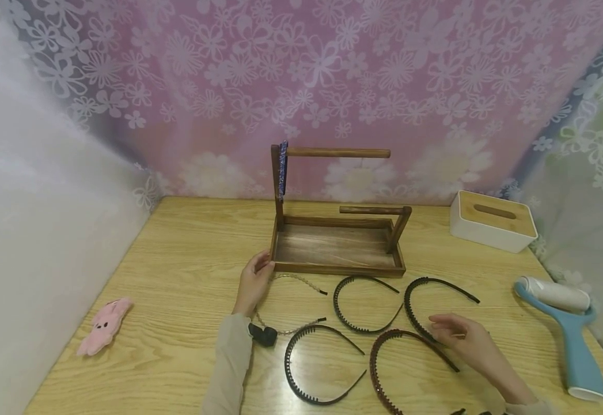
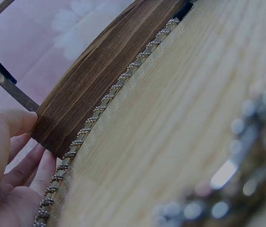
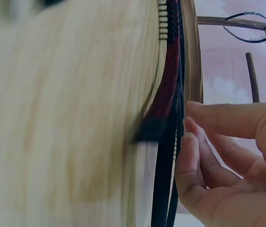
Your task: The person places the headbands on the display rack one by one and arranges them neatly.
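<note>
My left hand [image 1: 253, 282] grips the front left corner of a dark wooden rack [image 1: 338, 268], a tray with two upright posts and rods. A blue glittery headband [image 1: 283, 173] hangs on its upper rod, against the post. Close by that hand lies a thin beaded headband [image 2: 109, 97], along the tray's side in the left wrist view. Over one arm of the rightmost black toothed headband [image 1: 408, 297] hovers my right hand [image 1: 464, 343], fingers loosely bent, nothing between thumb and fingertips. A dark red headband [image 1: 373, 369] lies just left of it.
Two more black toothed headbands, a middle one [image 1: 335, 300] and a front one [image 1: 288, 363], lie on the wooden table [image 1: 187, 259]. At right are a tissue box [image 1: 493, 222] and a blue-handled lint roller [image 1: 573, 340]. A pink plush piece [image 1: 105, 327] lies far left.
</note>
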A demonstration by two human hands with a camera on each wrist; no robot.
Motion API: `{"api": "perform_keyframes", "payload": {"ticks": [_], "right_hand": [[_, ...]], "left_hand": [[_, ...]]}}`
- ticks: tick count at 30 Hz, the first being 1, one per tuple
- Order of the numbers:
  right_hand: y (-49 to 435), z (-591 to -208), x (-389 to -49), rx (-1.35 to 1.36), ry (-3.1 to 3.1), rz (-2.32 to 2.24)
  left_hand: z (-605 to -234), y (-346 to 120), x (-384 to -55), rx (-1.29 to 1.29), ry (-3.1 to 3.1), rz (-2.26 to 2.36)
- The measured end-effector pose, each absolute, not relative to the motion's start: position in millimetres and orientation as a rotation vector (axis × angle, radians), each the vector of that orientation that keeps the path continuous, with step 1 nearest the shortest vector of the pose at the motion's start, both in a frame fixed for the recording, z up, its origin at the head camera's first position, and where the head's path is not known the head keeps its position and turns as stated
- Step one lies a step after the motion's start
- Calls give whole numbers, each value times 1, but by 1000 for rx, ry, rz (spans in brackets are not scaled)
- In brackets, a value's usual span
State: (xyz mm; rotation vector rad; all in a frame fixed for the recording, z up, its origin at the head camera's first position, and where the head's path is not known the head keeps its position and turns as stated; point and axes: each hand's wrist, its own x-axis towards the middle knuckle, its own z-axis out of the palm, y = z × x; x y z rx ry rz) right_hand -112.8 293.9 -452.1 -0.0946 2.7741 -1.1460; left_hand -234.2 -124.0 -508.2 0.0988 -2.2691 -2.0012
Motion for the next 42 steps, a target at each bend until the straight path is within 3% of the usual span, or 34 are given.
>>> {"api": "perform_keyframes", "payload": {"ticks": [26,42], "right_hand": [[289,-457,-114,-211,2834,-943],[289,-433,-121,101,2843,-1244]], "left_hand": [[-504,-128,-235,99,-2298,-1994],[-508,-126,-235,100,-2282,-2008]]}}
